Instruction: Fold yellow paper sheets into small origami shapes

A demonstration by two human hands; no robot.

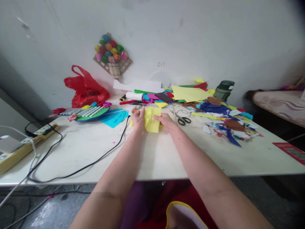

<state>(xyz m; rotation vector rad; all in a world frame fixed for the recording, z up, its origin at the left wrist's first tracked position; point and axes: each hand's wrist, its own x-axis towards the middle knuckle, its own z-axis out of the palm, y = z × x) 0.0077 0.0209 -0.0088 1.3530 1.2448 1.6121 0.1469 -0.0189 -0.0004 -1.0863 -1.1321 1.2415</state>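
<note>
A creased yellow sheet of paper (152, 122) is held up over the middle of the white table, between my two hands. My left hand (138, 119) grips its left edge, thumb upward. On the opposite side my right hand (165, 121) pinches the right edge between thumb and fingers. Black-handled scissors (184, 121) lie just right of my right hand, beside a thin wooden stick (175, 115). Left of my left hand are blue paper pieces (114, 118) and the end of a black cable (119, 141).
Paper scraps (226, 121) heap on the right, near a dark green bottle (224, 90). A red plastic bag (85, 89) and a green disc with rolled paper sticks (91, 113) stand left. A power strip (28, 148) sits at the left edge. Paper flowers (111, 51) hang on the wall.
</note>
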